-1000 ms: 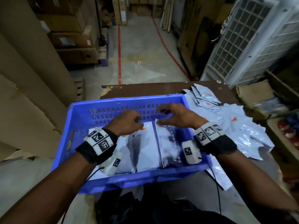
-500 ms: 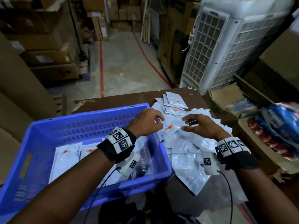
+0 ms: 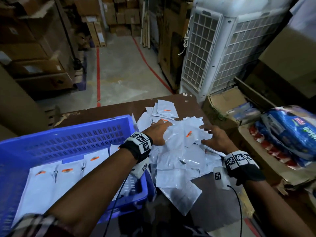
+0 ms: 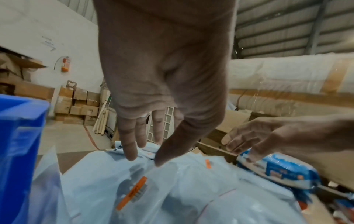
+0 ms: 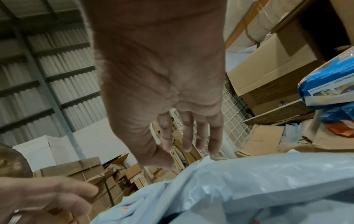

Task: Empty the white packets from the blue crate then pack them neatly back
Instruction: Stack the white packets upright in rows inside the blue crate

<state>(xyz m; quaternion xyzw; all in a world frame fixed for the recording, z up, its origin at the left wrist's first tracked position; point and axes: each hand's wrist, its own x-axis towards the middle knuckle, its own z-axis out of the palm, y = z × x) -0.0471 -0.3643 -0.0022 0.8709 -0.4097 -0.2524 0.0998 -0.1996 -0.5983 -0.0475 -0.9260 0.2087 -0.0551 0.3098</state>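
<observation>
The blue crate (image 3: pixel 68 137) stands at the left on the brown table (image 3: pixel 111 112), with several white packets (image 3: pixel 66 175) lying in rows inside it. To its right a loose pile of white packets (image 3: pixel 179 154) with orange tags is heaped on the table. My left hand (image 3: pixel 162 124) lies on the pile's left side, fingers straight. In the left wrist view its thumb tip (image 4: pixel 159 162) touches a packet (image 4: pixel 172 189). My right hand (image 3: pixel 206 134) hovers at the pile's right side with fingers spread, holding nothing. The right wrist view shows the right hand (image 5: pixel 180 151) above the packets (image 5: pixel 249 189).
A white air cooler (image 3: pixel 230 48) stands behind the table's far right corner. Open cardboard boxes (image 3: pixel 227 103) and blue wrapped packs (image 3: pixel 287 134) crowd the right side. Stacked cartons (image 3: pixel 34 57) line the left. Bare concrete floor with red lines lies beyond the table.
Both hands left the crate and moved right onto the loose pile. Since half a second ago they have reached further over it, with fingers spread wider.
</observation>
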